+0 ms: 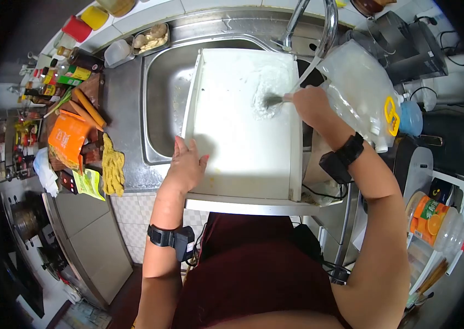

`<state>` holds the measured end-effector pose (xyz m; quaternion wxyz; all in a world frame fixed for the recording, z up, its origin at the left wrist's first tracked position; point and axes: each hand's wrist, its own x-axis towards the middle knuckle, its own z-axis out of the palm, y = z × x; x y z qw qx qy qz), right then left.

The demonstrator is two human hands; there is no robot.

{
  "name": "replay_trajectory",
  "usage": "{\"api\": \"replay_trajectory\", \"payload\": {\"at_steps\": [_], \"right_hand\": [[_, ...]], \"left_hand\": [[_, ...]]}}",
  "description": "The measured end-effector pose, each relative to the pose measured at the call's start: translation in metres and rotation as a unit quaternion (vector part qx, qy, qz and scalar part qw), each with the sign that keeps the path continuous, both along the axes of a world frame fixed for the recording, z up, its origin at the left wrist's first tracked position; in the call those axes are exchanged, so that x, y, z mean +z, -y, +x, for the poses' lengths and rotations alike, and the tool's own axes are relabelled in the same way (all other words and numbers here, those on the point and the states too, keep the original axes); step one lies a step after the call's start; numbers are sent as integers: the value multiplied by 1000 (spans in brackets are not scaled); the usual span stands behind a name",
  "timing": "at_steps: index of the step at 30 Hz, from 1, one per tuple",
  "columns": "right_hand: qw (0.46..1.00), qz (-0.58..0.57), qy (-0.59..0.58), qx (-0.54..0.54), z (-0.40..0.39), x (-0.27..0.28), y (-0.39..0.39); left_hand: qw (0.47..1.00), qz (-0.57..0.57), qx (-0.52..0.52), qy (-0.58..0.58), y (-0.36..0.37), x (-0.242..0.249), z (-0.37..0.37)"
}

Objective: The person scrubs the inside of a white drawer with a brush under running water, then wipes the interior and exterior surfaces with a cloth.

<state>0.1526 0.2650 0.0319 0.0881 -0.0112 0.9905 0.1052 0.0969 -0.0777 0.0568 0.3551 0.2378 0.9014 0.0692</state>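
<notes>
A large white drawer-like tray [243, 148] lies across the metal sink [160, 93]. Its left edge is under my left hand [186, 164], whose fingers are spread. My right hand [311, 107] is closed around the handle of a brush [273, 101], at the tray's right side. The bristles touch a patch of white foam [265, 82] on the tray's upper right surface. Small yellowish marks show near the tray's front edge.
Behind the tray rises a faucet [328, 33]. To the left are yellow gloves [113, 167], an orange bag [68, 137], carrots [89, 108] and bottles. A clear plastic bag [358, 82] and a blue-capped jug [411, 118] stand to the right.
</notes>
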Motion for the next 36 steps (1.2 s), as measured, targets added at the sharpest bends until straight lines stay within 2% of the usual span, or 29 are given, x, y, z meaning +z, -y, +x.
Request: {"api": "replay_trajectory", "payload": {"at_steps": [2, 5, 8, 10, 11, 13, 16, 18, 20, 23, 25, 28, 34, 36], "right_hand": [[998, 33, -18, -49, -9, -21, -6], [993, 17, -55, -100, -32, -59, 10], [997, -69, 7, -32, -56, -68, 40], [989, -147, -17, 27, -62, -51, 53], [981, -185, -28, 57, -66, -42, 60], [971, -226, -62, 38, -78, -33, 69], [965, -237, -109, 11, -109, -38, 79], [967, -219, -133, 2, -132, -47, 85], [969, -230, -89, 12, -141, -55, 93], [965, -255, -21, 65, -126, -52, 108], [952, -281, 20, 118, -100, -25, 119], [928, -309, 80, 190, -57, -4, 138], [864, -366, 114, 325, 12, 17, 161], [858, -383, 121, 320, 15, 21, 157]], "left_hand": [[1000, -2, -3, -5, -1, 1, -1], [1000, 1, -5, -11, 1, -2, 1], [1000, 9, 8, -5, 1, 0, 0], [1000, 1, 14, -1, 4, 3, -1], [998, 42, 49, 8, 6, -2, -1], [984, 127, 123, 23, 8, -11, -3], [922, 245, 274, 121, 9, -5, -10], [847, 353, 345, 196, 18, -19, -18], [789, 406, 402, 226, 26, -31, -24], [751, 400, 480, 212, 24, -13, -23], [722, 397, 529, 201, 22, -1, -24], [754, 394, 496, 173, 26, -2, -27], [762, 388, 486, 179, 13, 15, -24], [765, 394, 476, 181, 18, 0, -32]]}}
